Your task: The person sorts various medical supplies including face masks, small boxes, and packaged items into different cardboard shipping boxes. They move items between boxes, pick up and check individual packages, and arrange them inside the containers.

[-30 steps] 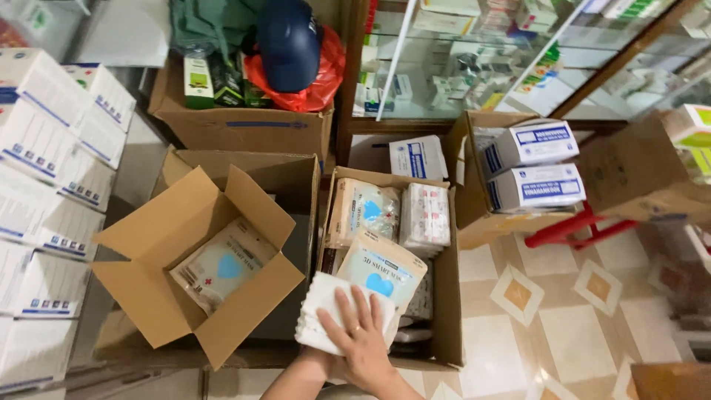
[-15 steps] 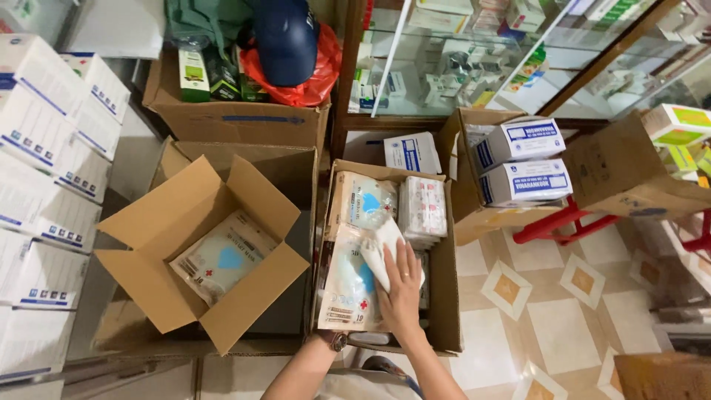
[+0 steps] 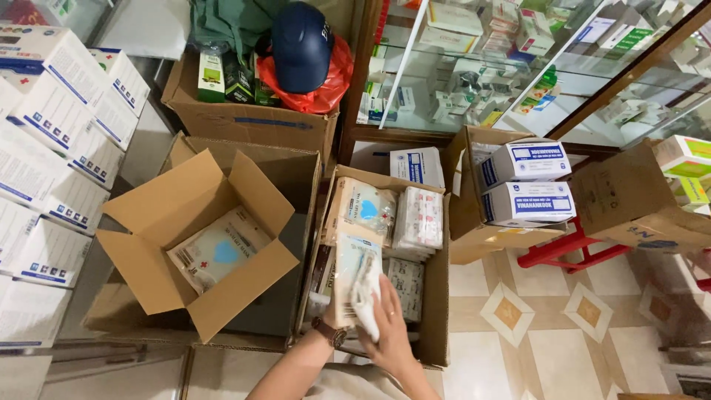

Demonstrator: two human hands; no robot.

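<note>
- Cluttered pharmacy stockroom floor, patterned tile (image 3: 518, 311) showing to the right, cardboard boxes crowded around me.
- Directly below, my right hand (image 3: 389, 326) has its fingers curled around a flat white plastic packet (image 3: 357, 278), holding it inside the open cardboard carton (image 3: 433, 296) at the centre.
- My left hand (image 3: 333, 333), with a wristwatch on it, is mostly hidden behind the packet; I cannot tell how its fingers sit.
- I judge the packet light, soft and floppy, its film slippery; gripping near a sealed edge looks firmer than pinching the slack middle.
- Around it in the same carton sit more sealed packets (image 3: 366, 207), some with a blue patch, stacked flat.
- Left of that, a smaller open box (image 3: 148, 215) with raised flaps holds one similar packet (image 3: 218, 252), resting inside a bigger carton.
- Farther left, white cartons (image 3: 52, 133) with blue print are stacked high.
- Above, a box carries a dark blue cap (image 3: 300, 44) on a red bag (image 3: 337, 74).
- To the right, two white-and-blue boxes (image 3: 526, 181) sit in another carton beside a red stool (image 3: 563, 252), with a glass display cabinet (image 3: 503, 67) behind.
</note>
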